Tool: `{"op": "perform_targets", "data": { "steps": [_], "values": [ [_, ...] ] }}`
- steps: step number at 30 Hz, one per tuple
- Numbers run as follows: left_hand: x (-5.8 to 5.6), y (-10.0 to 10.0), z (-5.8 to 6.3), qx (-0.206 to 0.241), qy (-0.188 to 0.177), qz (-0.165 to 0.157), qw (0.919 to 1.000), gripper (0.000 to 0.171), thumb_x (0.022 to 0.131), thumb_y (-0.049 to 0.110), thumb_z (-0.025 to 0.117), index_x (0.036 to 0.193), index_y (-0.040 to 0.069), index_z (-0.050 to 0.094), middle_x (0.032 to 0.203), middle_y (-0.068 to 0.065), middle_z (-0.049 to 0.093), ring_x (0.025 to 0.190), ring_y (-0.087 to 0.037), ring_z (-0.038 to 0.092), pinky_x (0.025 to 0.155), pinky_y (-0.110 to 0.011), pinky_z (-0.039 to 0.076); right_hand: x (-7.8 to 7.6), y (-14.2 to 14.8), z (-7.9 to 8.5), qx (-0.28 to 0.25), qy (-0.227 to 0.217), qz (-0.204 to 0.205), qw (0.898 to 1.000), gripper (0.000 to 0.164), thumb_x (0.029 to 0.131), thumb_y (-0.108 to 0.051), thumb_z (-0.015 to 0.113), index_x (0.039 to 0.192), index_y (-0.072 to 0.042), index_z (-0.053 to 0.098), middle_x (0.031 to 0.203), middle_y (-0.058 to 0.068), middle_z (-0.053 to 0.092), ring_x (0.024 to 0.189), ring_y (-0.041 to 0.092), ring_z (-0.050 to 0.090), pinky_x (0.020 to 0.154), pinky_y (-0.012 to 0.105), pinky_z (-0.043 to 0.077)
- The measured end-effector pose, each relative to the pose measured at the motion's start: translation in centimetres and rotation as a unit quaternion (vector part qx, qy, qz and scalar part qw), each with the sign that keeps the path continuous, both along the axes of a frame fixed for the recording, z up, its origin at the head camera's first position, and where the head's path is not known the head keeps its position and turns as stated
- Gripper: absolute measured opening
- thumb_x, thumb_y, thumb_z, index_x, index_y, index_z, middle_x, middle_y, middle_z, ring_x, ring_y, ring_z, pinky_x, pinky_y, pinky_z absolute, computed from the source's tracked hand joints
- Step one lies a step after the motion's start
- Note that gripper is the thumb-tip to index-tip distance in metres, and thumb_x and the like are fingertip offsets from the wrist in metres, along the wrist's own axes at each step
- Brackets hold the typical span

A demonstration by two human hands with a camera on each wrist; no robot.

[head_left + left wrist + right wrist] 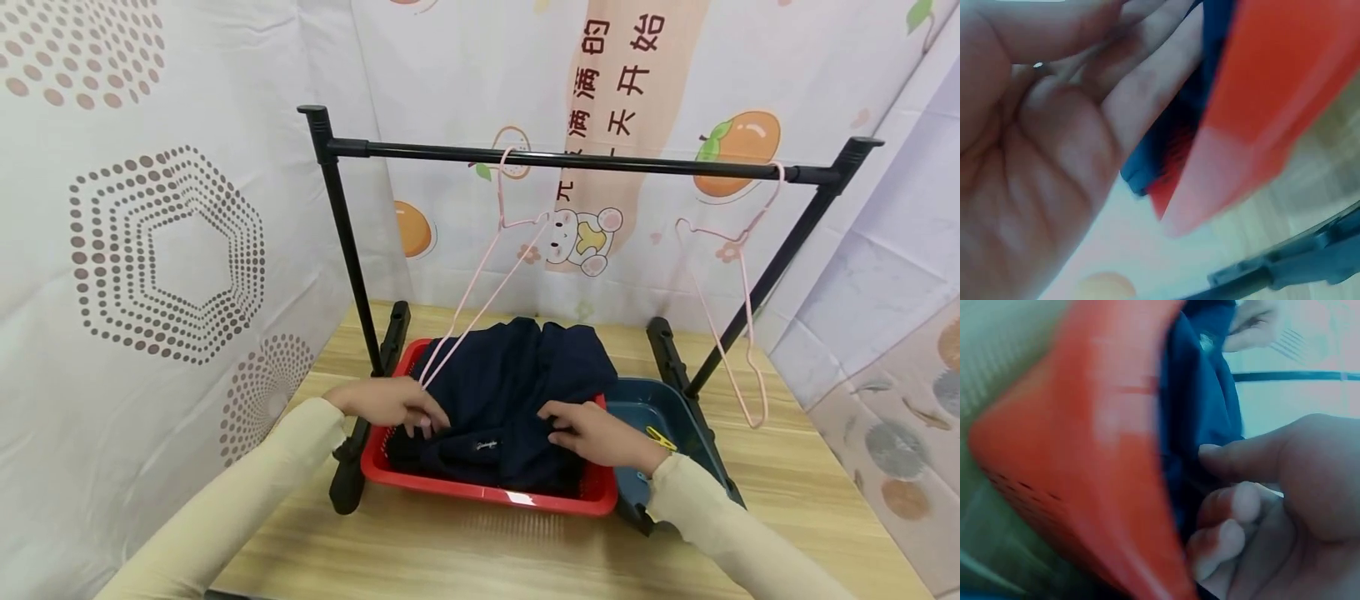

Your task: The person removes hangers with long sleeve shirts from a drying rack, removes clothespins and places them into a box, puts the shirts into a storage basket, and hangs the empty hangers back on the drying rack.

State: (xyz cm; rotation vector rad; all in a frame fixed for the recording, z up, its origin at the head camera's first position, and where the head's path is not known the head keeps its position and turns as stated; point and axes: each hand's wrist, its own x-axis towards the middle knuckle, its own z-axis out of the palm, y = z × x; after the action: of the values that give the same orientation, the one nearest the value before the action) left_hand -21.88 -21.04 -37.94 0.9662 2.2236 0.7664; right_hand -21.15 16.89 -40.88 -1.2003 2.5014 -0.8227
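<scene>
A dark navy garment [517,375] lies heaped in a red basket [487,493], with small white lettering showing near its front edge. At the basket's left side my left hand [401,404] touches the cloth with long, loosely bent fingers; in the left wrist view its palm [1054,156] faces the camera and the fingertips run behind the fabric. My right hand [600,433] is at the right part of the garment. Seen from the right wrist, its thumb [1241,456] presses against a fold and two fingers curl below, pinching the cloth.
A black rack's bar [585,160] spans above the basket, bearing two pink hangers; the left hanger [487,308] dangles down to the left hand, the right hanger [742,333] hangs farther right. A blue tray [652,392] with a yellow clip [660,439] sits beside the basket.
</scene>
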Motion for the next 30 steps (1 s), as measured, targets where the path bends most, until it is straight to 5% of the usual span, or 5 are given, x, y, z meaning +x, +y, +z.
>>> {"op": "perform_targets", "data": {
  "steps": [7,14,22,26,30],
  "values": [
    [-2.9,-1.6,1.8,0.048,0.104,0.144,0.9830,0.011,0.102,0.011,0.066,0.099,0.012,0.077,0.087,-0.010,0.074,0.073,-0.029,0.070,0.065,-0.041,0.058,-0.8,2.0,2.8,-0.039,0.004,-0.136,0.990,0.034,0.099,-0.026,0.072,0.126,-0.009,0.059,0.075,0.000,0.070,0.066,0.017,0.067,0.058,0.030,0.051],
    [-5.5,-1.9,1.1,0.006,0.111,0.285,0.9520,0.023,0.101,0.025,0.070,0.109,0.004,0.069,0.080,-0.014,0.068,0.063,-0.027,0.066,0.065,-0.049,0.059,-3.9,2.8,2.4,-0.004,0.032,-0.293,0.955,0.043,0.105,-0.042,0.060,0.118,-0.002,0.056,0.073,0.007,0.064,0.061,0.019,0.060,0.060,0.036,0.047],
    [-7.5,-0.9,0.0,-0.074,0.132,0.280,0.9480,0.054,0.096,0.033,0.076,0.128,-0.009,0.065,0.070,-0.010,0.067,0.057,-0.020,0.065,0.059,-0.034,0.057,-7.3,2.4,1.2,0.109,0.039,-0.322,0.940,0.053,0.095,-0.058,0.066,0.085,-0.006,0.061,0.067,0.004,0.053,0.060,0.023,0.054,0.055,0.034,0.041],
    [-8.0,-0.3,-0.1,-0.071,0.131,0.273,0.9504,0.055,0.095,0.028,0.077,0.133,-0.009,0.061,0.075,-0.011,0.068,0.058,-0.020,0.066,0.059,-0.031,0.056,-8.0,2.0,1.0,0.114,0.054,-0.298,0.946,0.045,0.094,-0.041,0.075,0.068,-0.011,0.054,0.057,0.000,0.041,0.053,0.020,0.047,0.051,0.032,0.036],
    [-8.1,0.2,-0.2,-0.060,0.122,0.272,0.9527,0.054,0.095,0.021,0.077,0.137,-0.007,0.057,0.075,-0.011,0.068,0.058,-0.022,0.067,0.060,-0.033,0.057,-8.4,1.9,0.9,0.109,0.089,-0.294,0.945,0.029,0.094,-0.021,0.076,0.072,-0.007,0.063,0.061,0.004,0.055,0.057,0.022,0.054,0.055,0.035,0.044]
  ]
}}
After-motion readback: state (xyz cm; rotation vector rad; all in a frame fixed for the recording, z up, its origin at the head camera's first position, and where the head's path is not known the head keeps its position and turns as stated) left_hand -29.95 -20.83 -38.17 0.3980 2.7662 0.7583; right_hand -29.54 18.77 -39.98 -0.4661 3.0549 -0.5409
